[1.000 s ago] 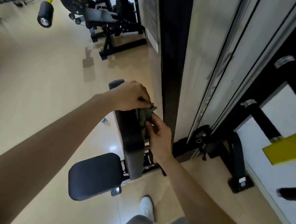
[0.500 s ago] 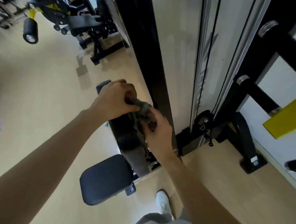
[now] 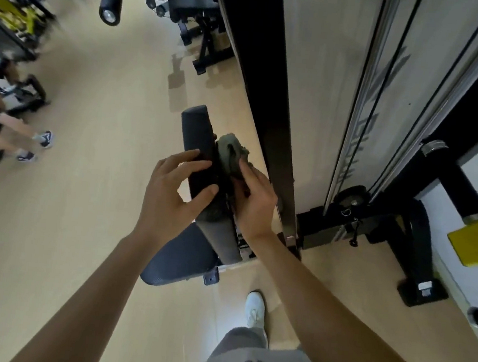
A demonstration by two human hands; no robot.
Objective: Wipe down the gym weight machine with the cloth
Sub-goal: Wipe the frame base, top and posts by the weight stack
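Right hand clamped on bunched cloth, pressing it against back pad of weight machine; left hand, fingers apart, bracing pad's front, seemingly steadying it for wiping.

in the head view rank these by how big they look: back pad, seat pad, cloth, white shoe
1. back pad
2. seat pad, close to the back pad and partly hidden, so these two are unsure
3. cloth
4. white shoe, nearer the camera, close to the cloth
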